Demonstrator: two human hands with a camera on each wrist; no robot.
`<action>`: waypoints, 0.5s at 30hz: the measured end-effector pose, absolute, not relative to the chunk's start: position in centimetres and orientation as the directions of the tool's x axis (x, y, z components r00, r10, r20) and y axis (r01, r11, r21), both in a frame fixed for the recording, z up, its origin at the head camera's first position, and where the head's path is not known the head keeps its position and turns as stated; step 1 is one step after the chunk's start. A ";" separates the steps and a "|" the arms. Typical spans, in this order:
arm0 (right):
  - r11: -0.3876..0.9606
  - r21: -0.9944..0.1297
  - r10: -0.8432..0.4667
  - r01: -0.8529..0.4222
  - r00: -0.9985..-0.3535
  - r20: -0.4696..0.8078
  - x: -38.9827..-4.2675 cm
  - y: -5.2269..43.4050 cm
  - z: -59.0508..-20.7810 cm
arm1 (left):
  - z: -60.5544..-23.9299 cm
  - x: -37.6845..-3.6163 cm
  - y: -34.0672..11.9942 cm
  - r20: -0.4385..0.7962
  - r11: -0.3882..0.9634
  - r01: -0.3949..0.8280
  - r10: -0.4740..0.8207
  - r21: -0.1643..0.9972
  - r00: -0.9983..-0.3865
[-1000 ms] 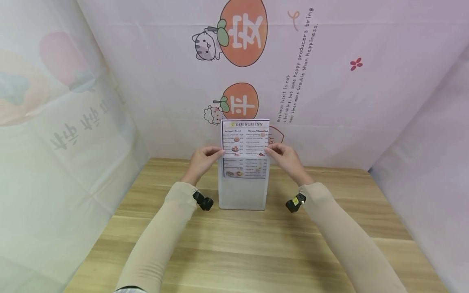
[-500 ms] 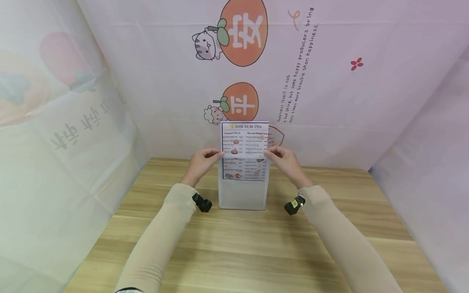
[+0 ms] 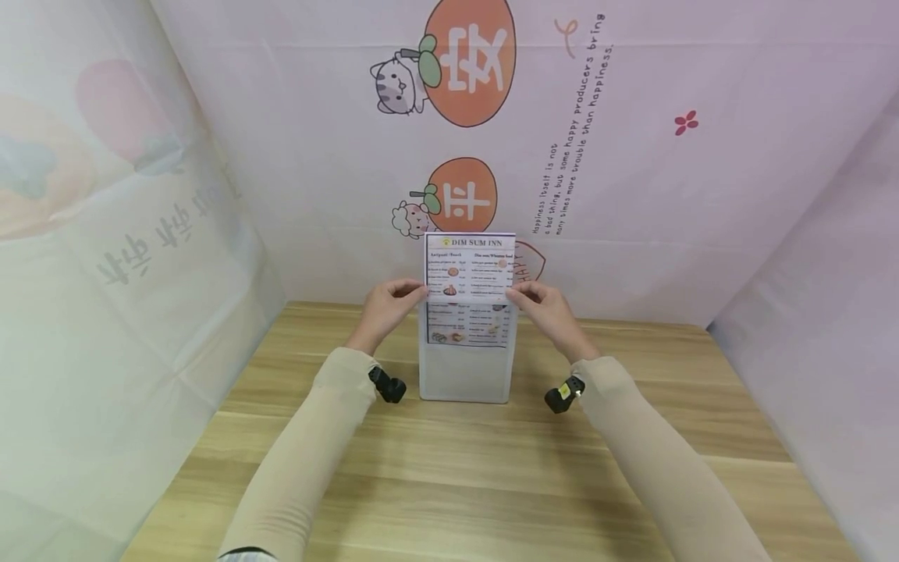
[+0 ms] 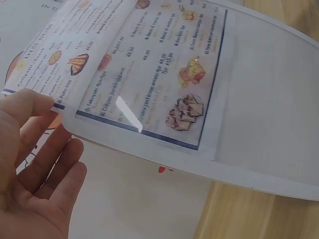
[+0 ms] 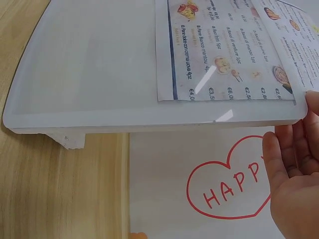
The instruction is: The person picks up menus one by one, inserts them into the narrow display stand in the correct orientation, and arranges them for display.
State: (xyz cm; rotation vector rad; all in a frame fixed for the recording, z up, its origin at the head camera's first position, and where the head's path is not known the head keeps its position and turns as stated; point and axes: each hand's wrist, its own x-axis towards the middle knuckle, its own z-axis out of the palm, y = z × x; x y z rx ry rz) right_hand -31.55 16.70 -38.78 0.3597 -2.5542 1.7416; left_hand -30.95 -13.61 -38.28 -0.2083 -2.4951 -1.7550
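Note:
A printed menu sheet (image 3: 469, 265) headed "DIM SUM INN" stands partly inside a clear-fronted white display stand (image 3: 466, 375) on the table. Its lower part shows through the clear front, and its upper part sticks out above the top edge. My left hand (image 3: 390, 306) pinches the menu's left edge, right at the stand's top corner. On the opposite edge, my right hand (image 3: 549, 311) pinches the sheet between thumb and finger. In the left wrist view the menu (image 4: 144, 74) bends where it enters the stand. A small foot shows under the stand (image 5: 79, 94) in the right wrist view.
The stand rests on a wood-grain table (image 3: 449, 484). Behind it hangs a printed cloth backdrop (image 3: 316, 156) with orange fruit drawings and lettering, and more cloth (image 3: 829, 297) closes in the sides. Each wrist carries a small black camera (image 3: 388, 385).
The menu has slid slightly lower into the stand over the last second, most of it in the first half. Both hands keep their pinch on its edges.

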 end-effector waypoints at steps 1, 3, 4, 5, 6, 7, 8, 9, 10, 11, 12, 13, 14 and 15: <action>0.349 -0.914 -0.172 -0.207 -0.973 0.154 -31.5 16.7 -38.8 | -38.2 -31.0 -13.6 0.148 0.330 0.160 0.060 0.930 -0.987; 0.349 -0.914 -0.170 -0.207 -0.973 0.155 -31.4 16.7 -38.7 | -38.0 -31.2 -13.5 0.155 0.329 0.164 0.053 0.930 -0.986; 0.349 -0.915 -0.167 -0.204 -0.974 0.154 -31.4 16.7 -38.7 | -37.8 -31.3 -13.5 0.161 0.328 0.169 0.050 0.930 -0.986; 0.348 -0.915 -0.166 -0.203 -0.974 0.153 -31.3 16.7 -38.7 | -37.7 -31.3 -13.5 0.167 0.327 0.173 0.047 0.929 -0.985; 0.346 -0.916 -0.164 -0.202 -0.974 0.153 -31.3 16.7 -38.6 | -37.6 -31.3 -13.5 0.171 0.329 0.176 0.045 0.928 -0.984; 0.347 -0.916 -0.164 -0.203 -0.974 0.153 -31.2 16.6 -38.6 | -37.5 -31.4 -13.4 0.177 0.333 0.181 0.043 0.925 -0.983; 0.348 -0.916 -0.164 -0.202 -0.975 0.153 -31.2 16.6 -38.5 | -37.3 -31.4 -13.4 0.181 0.336 0.184 0.042 0.924 -0.983; 0.348 -0.916 -0.163 -0.201 -0.975 0.152 -31.2 16.6 -38.5 | -37.2 -31.3 -13.4 0.184 0.337 0.188 0.043 0.923 -0.982; 0.350 -0.915 -0.161 -0.199 -0.975 0.151 -31.1 16.6 -38.5 | -37.1 -31.3 -13.4 0.186 0.338 0.190 0.044 0.922 -0.982; 0.351 -0.915 -0.162 -0.199 -0.975 0.150 -31.1 16.6 -38.5 | -37.1 -31.3 -13.3 0.186 0.340 0.190 0.044 0.921 -0.982; 0.353 -0.915 -0.163 -0.198 -0.975 0.148 -31.1 16.6 -38.5 | -37.0 -31.3 -13.3 0.186 0.342 0.190 0.045 0.920 -0.982; 0.355 -0.914 -0.165 -0.197 -0.975 0.147 -31.2 16.6 -38.5 | -37.0 -31.2 -13.3 0.184 0.343 0.188 0.044 0.920 -0.982; 0.354 -0.914 -0.166 -0.197 -0.975 0.146 -31.2 16.6 -38.5 | -36.9 -31.2 -13.3 0.182 0.343 0.186 0.043 0.921 -0.982; 0.352 -0.915 -0.165 -0.199 -0.975 0.148 -31.3 16.6 -38.4 | -36.9 -31.2 -13.3 0.180 0.345 0.183 0.041 0.921 -0.983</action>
